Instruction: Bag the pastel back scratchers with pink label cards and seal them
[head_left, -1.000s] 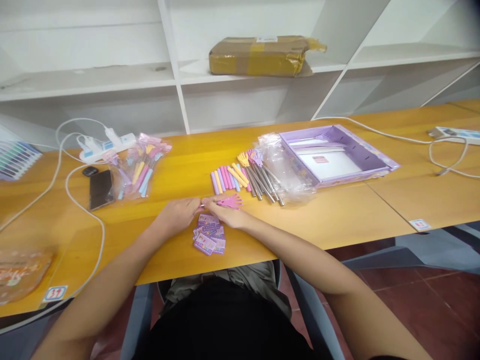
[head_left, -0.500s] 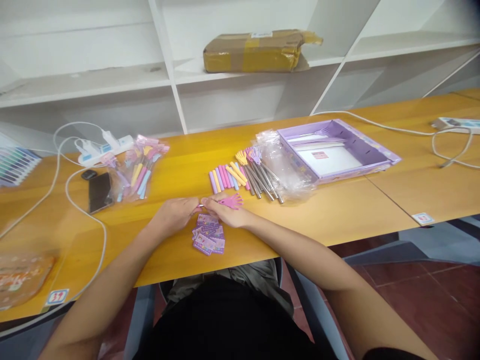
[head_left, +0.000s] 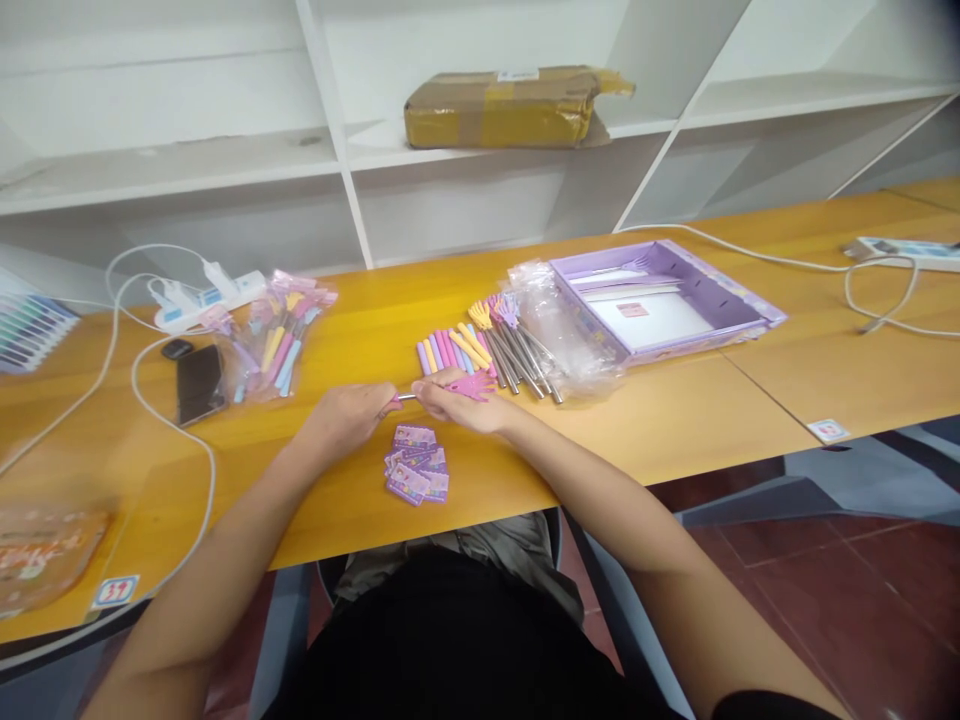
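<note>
My left hand (head_left: 354, 414) is closed around the pink handle end of a back scratcher. My right hand (head_left: 456, 405) grips the same back scratcher (head_left: 477, 386) near its pink hand-shaped head. A short piece of metal rod shows between my two fists. Just below them lies a loose pile of purple printed cards (head_left: 417, 465). Beyond my right hand, coloured handle sleeves (head_left: 450, 350) in pink, yellow, blue and purple are lined up. Beside these, several back scratchers (head_left: 517, 345) with bare metal rods lie together, their yellow, pink and purple heads pointing away from me.
Clear plastic bags (head_left: 566, 330) lie against a purple box tray (head_left: 630, 350). On the left are a bag of back scratchers (head_left: 281, 335), a black phone (head_left: 200, 383), a power strip (head_left: 240, 290) and white cables. A taped carton (head_left: 499, 110) rests on the shelf.
My hands have drawn slightly apart and up from the cards, and more of the metal rod shows between them. Both still hold the back scratcher.
</note>
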